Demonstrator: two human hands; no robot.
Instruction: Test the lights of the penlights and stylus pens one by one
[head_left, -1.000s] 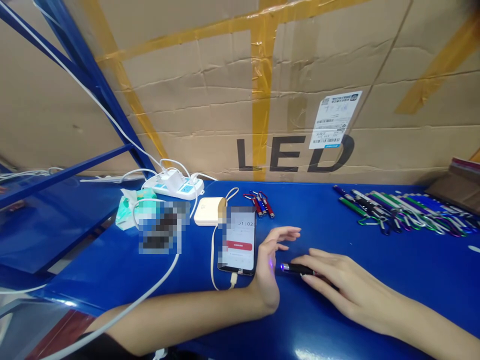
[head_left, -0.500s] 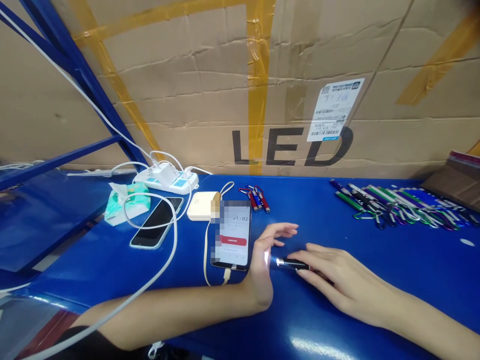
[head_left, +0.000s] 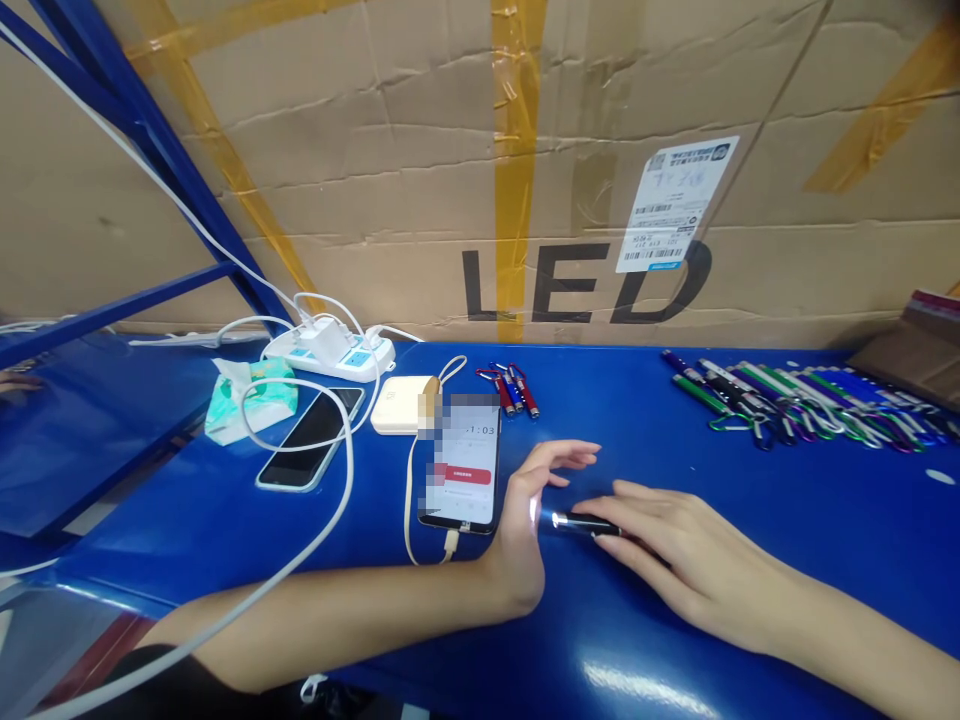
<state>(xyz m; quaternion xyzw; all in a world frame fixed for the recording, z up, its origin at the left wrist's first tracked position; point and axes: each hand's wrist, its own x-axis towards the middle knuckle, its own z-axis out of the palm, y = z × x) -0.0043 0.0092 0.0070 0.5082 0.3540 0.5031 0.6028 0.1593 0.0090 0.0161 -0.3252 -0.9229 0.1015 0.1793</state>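
Observation:
My right hand [head_left: 675, 565] lies on the blue table [head_left: 675, 470] and grips a small black flashlight [head_left: 589, 523] between its fingers. The flashlight points left and shines a white spot on the palm of my left hand [head_left: 529, 525]. My left hand stands on its edge with the fingers spread apart and holds nothing. Just left of it lies a smartphone [head_left: 461, 465] with a lit timer screen and a cable plugged into its bottom end.
Three small red keychain flashlights [head_left: 514, 388] lie behind the phone. A row of several coloured flashlights [head_left: 795, 410] lies at the right. A second phone [head_left: 309, 437], tissue pack [head_left: 251, 398], white power bank [head_left: 401, 402] and power strip [head_left: 330, 352] sit at the left. A large LED cardboard box [head_left: 525, 170] stands behind.
The spot on my left palm went from faint violet to bright white. The phone timer advanced from 01:02 to 01:03. My hands have hardly moved.

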